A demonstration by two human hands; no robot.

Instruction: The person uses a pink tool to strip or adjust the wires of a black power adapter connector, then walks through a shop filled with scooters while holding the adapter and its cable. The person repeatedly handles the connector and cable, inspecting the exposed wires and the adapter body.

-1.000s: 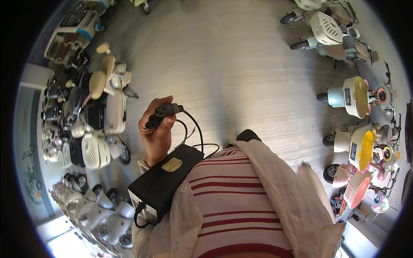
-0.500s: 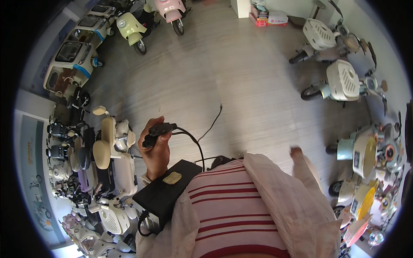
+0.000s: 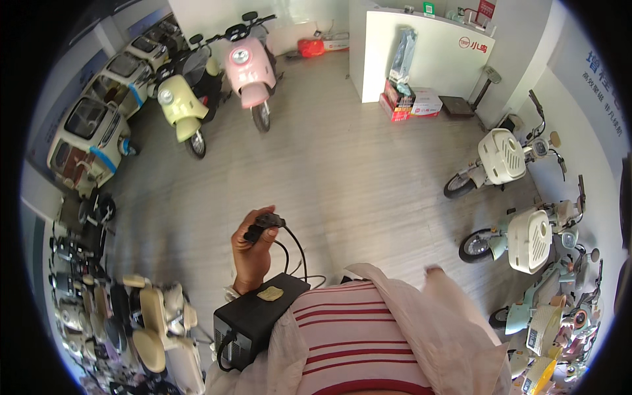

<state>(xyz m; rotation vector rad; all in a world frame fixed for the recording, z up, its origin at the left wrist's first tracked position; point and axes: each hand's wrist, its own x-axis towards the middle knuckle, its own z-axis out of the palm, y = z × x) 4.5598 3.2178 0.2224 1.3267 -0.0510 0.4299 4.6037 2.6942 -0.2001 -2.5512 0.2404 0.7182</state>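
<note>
1. The left hand [image 3: 253, 253] is raised at lower centre of the frame, its fingers [image 3: 258, 232] clamped on a black plug [image 3: 264, 224].
2. A black cable [image 3: 296, 253] loops down from the plug toward the person's chest.
3. A black charger [image 3: 253, 319] sits against the person's left side, just below the left hand, tucked along the forearm; a small tan tag [image 3: 270, 293] lies on its top.
4. More cable [image 3: 224, 345] curls out of the charger's lower end.
5. The right hand [image 3: 433, 270] shows only as a blurred tip at the lower right, past the white sleeve [image 3: 428, 322]; I cannot tell how its fingers stand.
6. The floor [image 3: 342, 171] is pale wood planks.
7. A pink scooter [image 3: 249, 66] and a yellow scooter [image 3: 181, 105] stand at the upper left, well apart from the person.
8. White scooters [image 3: 503, 155] line the right edge; a white counter [image 3: 421, 46] stands at the top.
</note>
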